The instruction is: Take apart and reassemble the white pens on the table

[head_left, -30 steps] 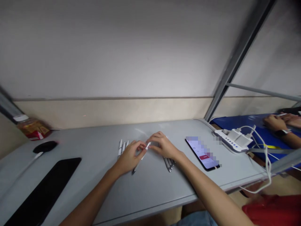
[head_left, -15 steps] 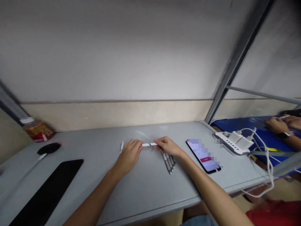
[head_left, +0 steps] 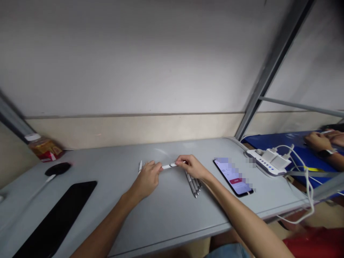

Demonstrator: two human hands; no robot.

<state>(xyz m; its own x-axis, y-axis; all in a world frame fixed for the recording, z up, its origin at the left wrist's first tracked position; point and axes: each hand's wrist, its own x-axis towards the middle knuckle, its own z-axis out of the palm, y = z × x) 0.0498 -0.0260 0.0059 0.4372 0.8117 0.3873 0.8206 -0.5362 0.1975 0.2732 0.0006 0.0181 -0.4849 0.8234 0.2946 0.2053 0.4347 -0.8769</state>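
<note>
White pen (head_left: 168,166) pinched between two hands
My left hand (head_left: 147,179) and right hand (head_left: 192,167) narrow their fingers on it, between the bench's (head_left: 172,211) back and front edges; aligned grips suit this best.

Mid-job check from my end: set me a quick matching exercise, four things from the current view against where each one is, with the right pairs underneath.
Things
1. plastic bottle with a white cap and red label
2. slim white pen
3. white power strip with a grey edge
4. cluster of pens with grey grips

Places
A. gripped between the left hand and the right hand
B. lying near the right hand
C. near the far left corner of the grey desk
D. right side of the desk, holding white plugs

Pairs: 1-C, 2-A, 3-D, 4-B
</note>
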